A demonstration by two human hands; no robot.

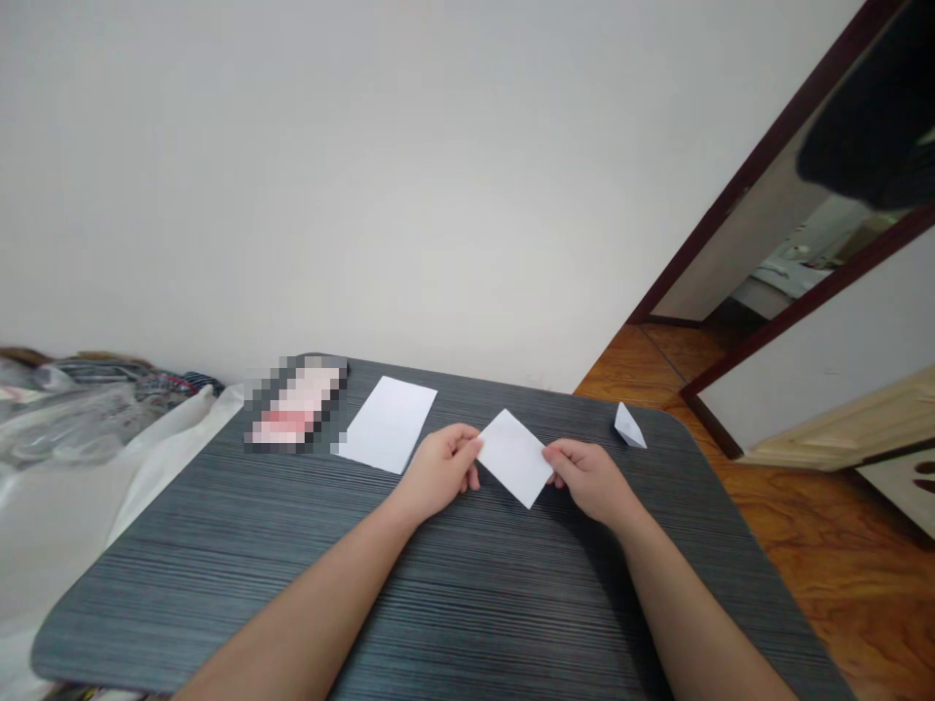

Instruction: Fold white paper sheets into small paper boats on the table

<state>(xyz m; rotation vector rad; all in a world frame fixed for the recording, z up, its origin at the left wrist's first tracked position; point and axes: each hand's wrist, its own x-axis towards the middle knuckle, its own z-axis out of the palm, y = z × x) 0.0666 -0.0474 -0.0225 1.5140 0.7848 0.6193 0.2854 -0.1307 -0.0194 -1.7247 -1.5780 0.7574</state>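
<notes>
Forearms [314, 608] are stretched over the grey striped table [467, 604], above whose far middle a small white paper [515, 458] is pinched by closed fingers of the left hand [438, 474] and right hand [593, 480] at opposite edges, a larger sheet [387, 424] lying just left.

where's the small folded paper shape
Head view: the small folded white paper shape sits on the grey striped table, far right corner, beyond the right hand.
</notes>
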